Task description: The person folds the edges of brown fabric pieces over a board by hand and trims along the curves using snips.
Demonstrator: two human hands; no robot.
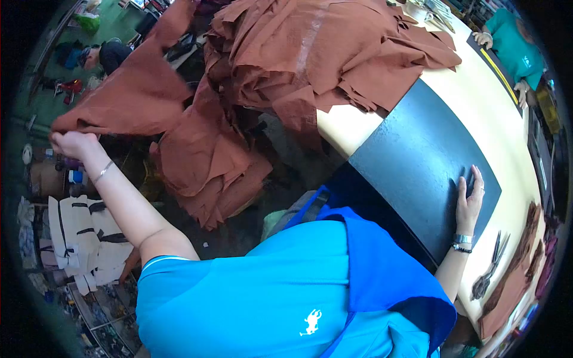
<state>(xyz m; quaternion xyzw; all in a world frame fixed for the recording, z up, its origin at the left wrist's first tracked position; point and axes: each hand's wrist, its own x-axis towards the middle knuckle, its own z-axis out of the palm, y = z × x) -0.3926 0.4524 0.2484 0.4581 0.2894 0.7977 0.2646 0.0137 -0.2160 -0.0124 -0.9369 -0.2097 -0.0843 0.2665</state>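
At the far left, my left hand [73, 145] is closed on the edge of a reddish-brown leather-like sheet [134, 98]. The sheet is stretched out in the air toward the pile. My right hand [470, 200] lies flat with fingers extended on a smooth black board [421, 149], near its right end. The board rests on the pale table [459, 98] and reaches its near edge. A heaped pile of the same brown sheets [280, 53] covers the table's far end, and more brown sheets [209, 161] hang down off the edge.
Dark scissors [492, 259] lie on the table right of my right hand. Brown strips [513, 280] lie along the right edge. A co-worker in a green shirt [513, 51] stands across the table, and another person [110, 56] is at upper left. White cut pieces [83, 232] sit lower left.
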